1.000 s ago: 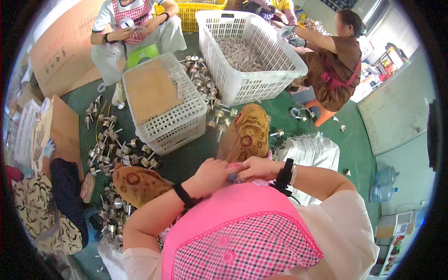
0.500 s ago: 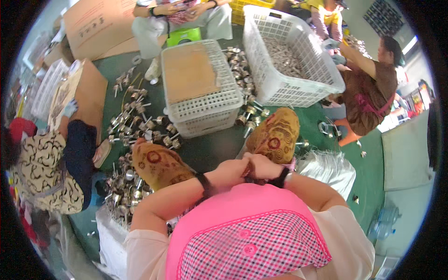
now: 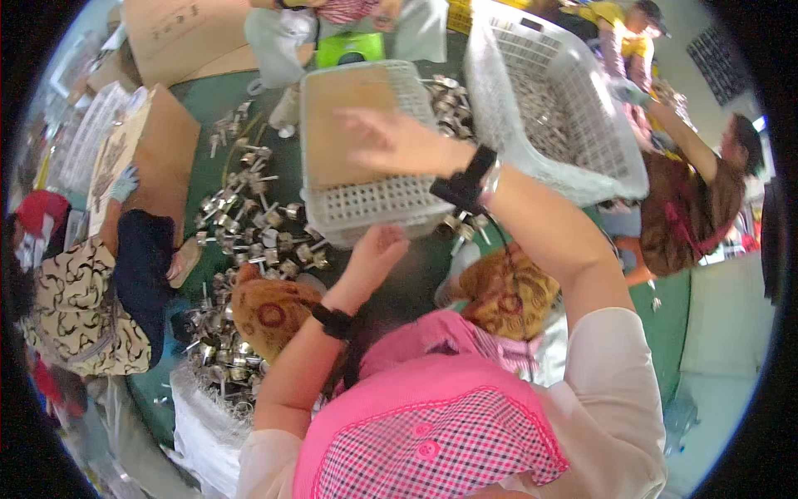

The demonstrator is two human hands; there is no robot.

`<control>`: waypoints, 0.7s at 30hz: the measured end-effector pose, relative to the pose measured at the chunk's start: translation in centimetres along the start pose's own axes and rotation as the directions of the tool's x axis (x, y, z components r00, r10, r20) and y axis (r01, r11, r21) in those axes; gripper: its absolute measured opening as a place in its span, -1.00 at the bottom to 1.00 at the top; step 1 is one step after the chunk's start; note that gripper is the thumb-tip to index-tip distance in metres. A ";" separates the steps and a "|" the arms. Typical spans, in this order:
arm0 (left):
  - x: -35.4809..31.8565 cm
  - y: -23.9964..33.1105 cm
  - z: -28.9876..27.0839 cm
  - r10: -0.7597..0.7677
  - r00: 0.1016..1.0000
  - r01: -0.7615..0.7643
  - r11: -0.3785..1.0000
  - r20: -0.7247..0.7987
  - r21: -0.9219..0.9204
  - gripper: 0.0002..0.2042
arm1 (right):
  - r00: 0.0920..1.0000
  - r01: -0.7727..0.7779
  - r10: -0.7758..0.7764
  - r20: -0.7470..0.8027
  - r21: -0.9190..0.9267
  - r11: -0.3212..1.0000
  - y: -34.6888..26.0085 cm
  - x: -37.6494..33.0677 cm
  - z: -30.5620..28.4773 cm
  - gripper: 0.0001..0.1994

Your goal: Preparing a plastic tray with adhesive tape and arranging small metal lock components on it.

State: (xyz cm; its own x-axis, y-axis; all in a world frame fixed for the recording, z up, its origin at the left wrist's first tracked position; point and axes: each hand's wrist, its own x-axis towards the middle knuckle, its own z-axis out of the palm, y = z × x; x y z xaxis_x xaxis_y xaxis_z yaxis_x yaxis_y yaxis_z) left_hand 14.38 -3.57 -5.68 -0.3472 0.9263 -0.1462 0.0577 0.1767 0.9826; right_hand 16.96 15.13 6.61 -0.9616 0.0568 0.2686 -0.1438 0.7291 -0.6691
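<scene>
Over the brown board (image 3: 332, 125) on the white plastic crate (image 3: 366, 200), my right hand (image 3: 399, 145) reaches out with fingers apart, smeared by motion. It holds nothing that I can see, and I cannot tell whether it touches the board. My left hand (image 3: 376, 256) is at the crate's near edge with its fingers curled in; nothing shows in them. Around the crate lie many small metal parts with white stems (image 3: 262, 224). A pink checked apron (image 3: 432, 416) covers my lap, between my knees in patterned brown cloth (image 3: 270, 312).
A large white basket (image 3: 615, 170) of small pale pieces stands beyond my right knee. At left, a person in a patterned top (image 3: 75, 308) works at a cardboard box (image 3: 166, 158). Others sit ahead and at right. A white woven sack (image 3: 204, 432) lies by my left side.
My hands have parted from their clasp at my lap. The right one has swung forward and left over the crate; the left has moved forward to its near edge. The view has shifted slightly.
</scene>
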 end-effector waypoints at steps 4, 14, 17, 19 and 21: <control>0.7 -3.2 0.2 -0.441 0.897 0.383 0.726 0.040 -0.571 -0.61 | 0.931 -0.330 0.360 -0.058 -0.553 0.765 13.4 2.6 -6.7 -0.48; 4.0 -8.4 -2.4 -0.629 0.778 0.347 0.448 -0.014 -0.824 -0.58 | 0.951 -0.253 0.308 -0.001 -0.573 0.780 37.8 14.2 -4.2 -0.38; 5.8 -8.3 -3.3 -0.674 0.738 0.437 0.506 -0.024 -0.744 -0.59 | 0.948 -0.290 0.316 -0.028 -0.482 0.827 42.4 19.4 -2.6 -0.34; 6.7 -8.5 -3.1 -0.704 0.710 0.473 0.474 0.002 -0.743 -0.59 | 0.884 -0.424 0.463 -0.066 -0.530 0.734 45.9 21.1 -2.6 -0.29; 6.7 -9.0 -3.9 -0.756 0.652 0.535 0.411 0.051 -0.738 -0.59 | 0.873 -0.446 0.488 -0.027 -0.452 0.772 45.3 22.7 -0.8 -0.28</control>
State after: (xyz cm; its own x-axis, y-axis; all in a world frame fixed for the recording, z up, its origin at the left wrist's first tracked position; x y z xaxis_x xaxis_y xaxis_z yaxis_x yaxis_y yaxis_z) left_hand 7.89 -0.25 -15.03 -0.2220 0.4878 -0.8442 -0.8530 0.3222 0.4105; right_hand -11.21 50.03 -17.03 -0.9028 0.4238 -0.0732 0.4234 0.8462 -0.3234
